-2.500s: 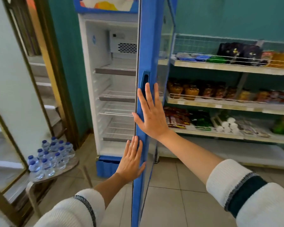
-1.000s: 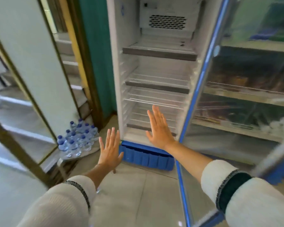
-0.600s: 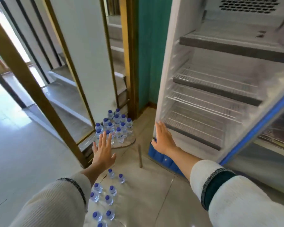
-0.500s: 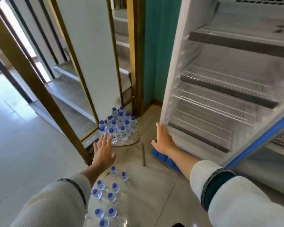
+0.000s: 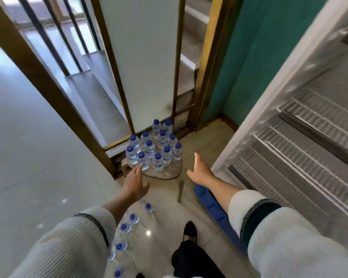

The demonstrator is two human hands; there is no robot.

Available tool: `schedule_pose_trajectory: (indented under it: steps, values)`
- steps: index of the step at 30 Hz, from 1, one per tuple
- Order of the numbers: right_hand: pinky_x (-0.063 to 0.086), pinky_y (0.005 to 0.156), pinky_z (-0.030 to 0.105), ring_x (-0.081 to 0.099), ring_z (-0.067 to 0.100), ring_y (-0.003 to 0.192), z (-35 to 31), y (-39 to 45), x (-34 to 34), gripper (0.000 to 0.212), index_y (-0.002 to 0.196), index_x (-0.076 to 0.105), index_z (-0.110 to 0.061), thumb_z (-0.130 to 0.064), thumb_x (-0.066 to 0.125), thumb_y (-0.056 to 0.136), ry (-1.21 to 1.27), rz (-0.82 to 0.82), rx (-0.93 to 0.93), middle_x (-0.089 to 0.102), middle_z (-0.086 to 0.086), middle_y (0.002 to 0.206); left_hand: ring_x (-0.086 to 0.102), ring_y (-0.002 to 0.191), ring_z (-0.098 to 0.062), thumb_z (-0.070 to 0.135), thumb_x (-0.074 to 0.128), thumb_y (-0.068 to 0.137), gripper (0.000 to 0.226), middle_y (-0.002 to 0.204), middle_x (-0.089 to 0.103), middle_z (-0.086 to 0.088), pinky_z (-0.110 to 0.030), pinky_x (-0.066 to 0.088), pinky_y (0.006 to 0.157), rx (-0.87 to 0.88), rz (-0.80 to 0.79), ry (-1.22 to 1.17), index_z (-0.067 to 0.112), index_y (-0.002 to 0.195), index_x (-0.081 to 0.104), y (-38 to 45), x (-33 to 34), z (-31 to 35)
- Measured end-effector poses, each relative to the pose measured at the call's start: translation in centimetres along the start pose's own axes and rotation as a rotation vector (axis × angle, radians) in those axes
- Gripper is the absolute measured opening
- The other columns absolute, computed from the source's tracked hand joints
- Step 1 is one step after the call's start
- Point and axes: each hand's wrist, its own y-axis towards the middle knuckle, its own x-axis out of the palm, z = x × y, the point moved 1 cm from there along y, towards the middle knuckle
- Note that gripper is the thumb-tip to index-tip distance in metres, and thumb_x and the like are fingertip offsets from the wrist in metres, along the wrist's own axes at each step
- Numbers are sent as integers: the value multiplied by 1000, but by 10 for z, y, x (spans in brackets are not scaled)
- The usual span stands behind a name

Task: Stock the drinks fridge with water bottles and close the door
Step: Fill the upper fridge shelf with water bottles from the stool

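Note:
Several small water bottles [image 5: 155, 147] with blue caps stand packed together on a low round stool [image 5: 165, 174] ahead of me. My left hand [image 5: 134, 183] reaches out open, its fingertips just short of the nearest bottles. My right hand [image 5: 201, 171] is open too, held out to the right of the stool and holding nothing. The drinks fridge [image 5: 301, 141] stands open on the right, its white wire shelves bare. More bottles [image 5: 129, 223] stand on the floor under my left arm.
A gold-framed glass partition [image 5: 48, 83] and stair steps lie behind the stool. A teal wall [image 5: 249, 57] sits beside the fridge. The fridge's blue base [image 5: 211, 201] is under my right forearm. My dark shoe [image 5: 190, 230] is on the tiled floor.
My view has swung left and down from the fridge toward the stool. Both hands have moved forward, closer to the bottles; my right hand has left the fridge's lower edge.

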Motion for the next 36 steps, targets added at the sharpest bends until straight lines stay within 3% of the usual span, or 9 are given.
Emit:
schedule_pose_trajectory:
  steps: [11,15,18,21,23,27,31,36]
  values:
    - [38,106,39,35,30,139,8,157,-11,84,154,3,-17,-27,61,93,-37,-185,-16,26,12,156,37,136,-24,21,73,83,79,150,37,-10,-36,35,111,-287,-37,-230,11,149,29,109,50,32]
    - [34,109,36,32,28,141,14,204,11,96,152,10,-12,-30,74,83,-9,-249,-60,27,9,156,37,136,-26,24,76,77,83,147,41,-6,-43,38,110,-295,13,-335,17,147,31,145,73,28]
    - [40,109,39,39,27,137,19,235,35,103,150,21,-14,-34,84,71,18,-225,-80,37,7,150,40,133,-25,17,76,79,78,143,44,-8,-36,35,108,-349,68,-376,11,144,34,167,93,22]
    - [44,104,38,45,23,131,27,258,62,97,147,27,-17,-27,85,70,117,-174,-57,43,5,143,52,116,-21,20,78,77,61,122,55,1,-26,40,91,-366,117,-431,16,130,48,179,113,14]
    - [47,100,36,50,22,125,31,271,77,89,143,34,-21,-26,84,70,205,-91,-47,50,3,138,56,107,-16,23,80,76,59,119,58,3,-24,41,85,-400,155,-499,19,125,49,187,125,9]
    - [51,92,32,58,18,114,40,281,97,72,133,42,-26,-21,83,73,318,21,-10,59,-1,127,56,108,-13,23,83,73,66,124,59,4,-26,44,88,-432,208,-561,23,127,46,197,144,4]
    - [47,85,24,58,14,107,45,278,95,62,129,46,-23,-17,79,78,362,23,-31,60,-3,121,53,112,-12,18,80,77,61,126,56,5,-29,45,96,-398,234,-591,25,126,45,195,148,3]
    - [45,77,21,59,14,97,55,255,74,55,120,50,-21,-15,81,74,324,-41,-58,62,-2,109,48,105,-7,13,78,78,54,118,53,7,-13,38,85,-369,237,-585,17,123,48,173,133,12]
